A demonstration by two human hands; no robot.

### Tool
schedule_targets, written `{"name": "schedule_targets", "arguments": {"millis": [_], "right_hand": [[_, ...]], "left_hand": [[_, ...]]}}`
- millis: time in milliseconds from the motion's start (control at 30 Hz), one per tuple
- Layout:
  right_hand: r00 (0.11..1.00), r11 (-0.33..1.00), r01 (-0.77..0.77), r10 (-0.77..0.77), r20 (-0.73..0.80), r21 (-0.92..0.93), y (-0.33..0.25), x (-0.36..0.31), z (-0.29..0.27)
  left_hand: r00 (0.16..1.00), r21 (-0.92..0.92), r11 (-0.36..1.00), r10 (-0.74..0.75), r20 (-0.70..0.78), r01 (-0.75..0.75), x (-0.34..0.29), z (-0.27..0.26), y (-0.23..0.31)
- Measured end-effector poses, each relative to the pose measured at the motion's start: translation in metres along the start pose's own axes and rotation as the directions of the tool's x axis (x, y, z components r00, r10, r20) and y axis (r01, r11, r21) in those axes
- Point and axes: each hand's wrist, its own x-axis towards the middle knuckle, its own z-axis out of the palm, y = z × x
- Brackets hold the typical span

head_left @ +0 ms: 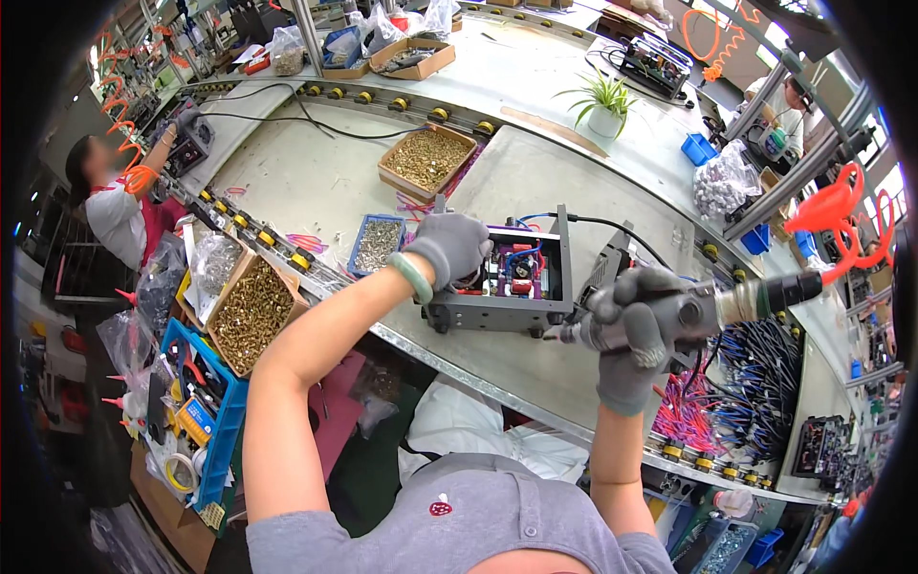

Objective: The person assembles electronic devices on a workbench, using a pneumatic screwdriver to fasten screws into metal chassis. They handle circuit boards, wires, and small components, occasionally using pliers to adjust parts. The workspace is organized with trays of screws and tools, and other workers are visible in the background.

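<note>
Grey shirt [478, 497]: one, cut off by the lower edge, with one small red patch and one button showing.
Blue crate [226, 421]: one, at the lower left; its tools and tape overlap too much to count.
Gloved hands: two, both in grey. The left hand [449, 251], one pale green bangle [413, 277] at its wrist, curls over the left end of the open case; its fingertips are hidden, so I cannot tell whether they grip anything. The right hand [636, 335] is wrapped around one power driver [703, 311]; the driver's tip points left, near the case's right corner, contact unclear.
Open case [497, 313]: one, dark grey, on the bench between the hands; blue wires and red parts show inside, the rest is under the left glove.
Dark unit [610, 263]: one, beyond the right hand, mostly covered by it.
Wire bundles: two, one pink-red [687, 416], one dark [765, 383]; strands too tangled to count.
Brass-part boxes: two, one beside the left arm [295, 308], one farther up the bench [411, 190]; pieces past counting.
Blue tray [358, 251]: one, holding silvery screws, just beyond the left hand.
Potted plant [602, 105]: one.
Co-workers: two, one far left [120, 210], one upper right [789, 120], partly hidden.
</note>
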Motion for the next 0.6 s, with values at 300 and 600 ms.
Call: {"name": "schedule_targets", "arguments": {"millis": [300, 600], "right_hand": [[0.940, 0.944, 0.323, -0.328, -0.099, -0.061, -0.040, -0.051, -0.040], [0.847, 0.855, 0.443, -0.498, -0.188, -0.268, -0.059, -0.066, -0.048]], "left_hand": [[0.999, -0.920, -0.389, -0.042, -0.028, -0.042, -0.062, 0.028, 0.007], [0.812, -0.806, -0.303, 0.479, 0.333, 0.509, -0.094, 0.100, 0.158]]}}
